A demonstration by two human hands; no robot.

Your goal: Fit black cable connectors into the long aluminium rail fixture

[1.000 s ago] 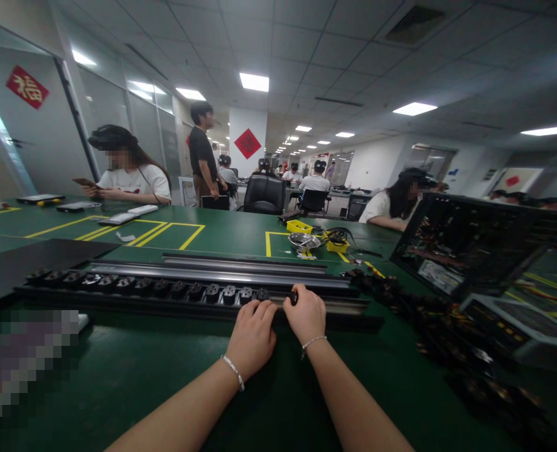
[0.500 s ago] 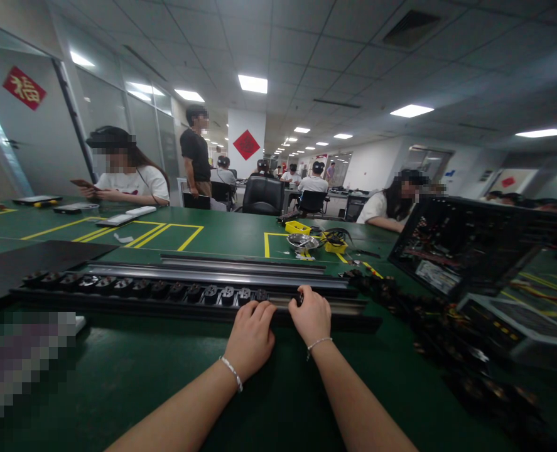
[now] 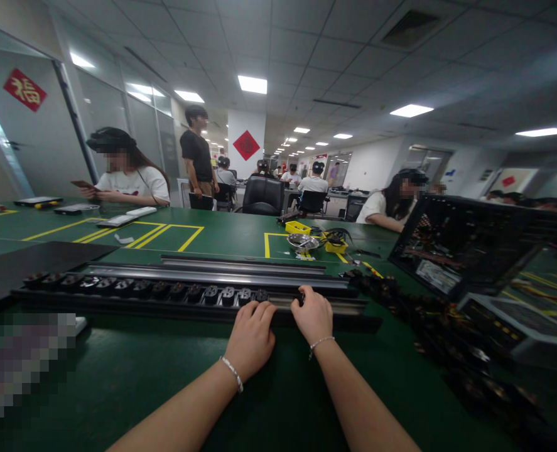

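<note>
One black socket module (image 3: 302, 299), mostly hidden by fingers, sits pinched between the right hand's (image 3: 313, 317) thumb and forefinger, just right of the frame's centre, over the bare stretch of a long black rail (image 3: 346, 307). Similar modules (image 3: 160, 290) fill the rail leftward in a row. The left hand (image 3: 251, 336) bends its fingers at the row's near end; whether they grip anything, I cannot tell. Behind lie metal strips (image 3: 212, 276); a dark pile (image 3: 400, 301) and computer case (image 3: 476, 245) occupy the right side.

A metal bowl (image 3: 294, 247) sits just beside a yellow bin (image 3: 296, 230).
</note>
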